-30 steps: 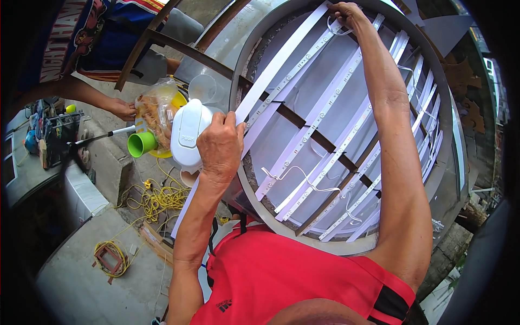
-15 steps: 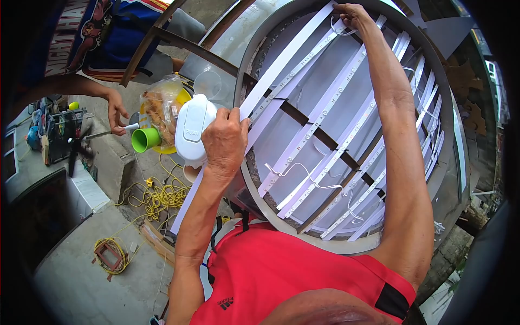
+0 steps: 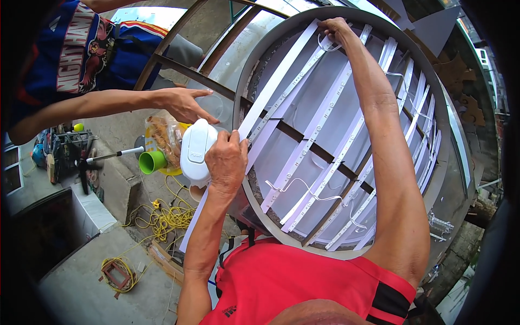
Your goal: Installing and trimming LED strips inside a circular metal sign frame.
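A long flat white strip [image 3: 279, 78] slants across the left side of a round grey metal frame [image 3: 241, 81] and runs out past its rim toward me. My left hand [image 3: 226, 165] is closed around this strip near the rim, beside a white lidded jug. At the frame's far edge my right hand [image 3: 336, 31] pinches the strip's far end, next to a loop of white wire [image 3: 328, 45]. Inside the frame lie several LED light bars [image 3: 319, 122], roughly side by side over dark crossbars [image 3: 295, 127]. A loose white wire [image 3: 314, 192] curls over them.
A co-worker's hand [image 3: 187, 104] reaches in from the left by a clear plastic cup [image 3: 210, 108]. Close to my left hand stand the white lidded jug [image 3: 198, 149], a green cup [image 3: 153, 161] and a bag of food [image 3: 162, 138]. Yellow cord [image 3: 168, 221] lies tangled on the ground.
The co-worker's arm has stretched rightward from near the green cup to the clear cup. My hands keep their hold on the strip, and the whole view has shifted slightly.
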Demonstrator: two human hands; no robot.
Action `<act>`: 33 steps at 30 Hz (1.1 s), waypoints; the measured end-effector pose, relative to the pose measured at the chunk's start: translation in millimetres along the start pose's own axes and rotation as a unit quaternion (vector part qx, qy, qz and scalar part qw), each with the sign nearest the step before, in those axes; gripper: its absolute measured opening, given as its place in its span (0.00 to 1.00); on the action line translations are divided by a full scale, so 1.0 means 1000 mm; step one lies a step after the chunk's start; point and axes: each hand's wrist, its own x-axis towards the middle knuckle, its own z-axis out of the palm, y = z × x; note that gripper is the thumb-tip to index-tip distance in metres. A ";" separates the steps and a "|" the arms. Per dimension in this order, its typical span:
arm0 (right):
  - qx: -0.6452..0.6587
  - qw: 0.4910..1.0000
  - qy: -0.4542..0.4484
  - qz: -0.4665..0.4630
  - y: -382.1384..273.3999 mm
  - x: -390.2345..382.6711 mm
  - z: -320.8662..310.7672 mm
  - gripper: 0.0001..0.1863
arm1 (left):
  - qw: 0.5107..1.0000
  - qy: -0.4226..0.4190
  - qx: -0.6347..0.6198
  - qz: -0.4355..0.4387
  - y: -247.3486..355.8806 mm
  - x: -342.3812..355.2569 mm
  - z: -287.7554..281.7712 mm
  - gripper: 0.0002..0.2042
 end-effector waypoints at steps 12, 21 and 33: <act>0.021 0.999 -0.035 0.017 -0.001 -0.002 -0.001 0.07 | 0.999 0.008 -0.013 -0.034 0.004 -0.003 0.002 0.11; 0.042 0.998 -0.041 0.000 0.002 -0.001 -0.003 0.10 | 0.999 0.015 -0.009 -0.027 0.003 -0.001 0.006 0.11; 0.011 0.999 -0.035 0.008 -0.003 -0.007 -0.006 0.09 | 0.999 0.019 -0.005 -0.039 0.003 -0.002 0.003 0.13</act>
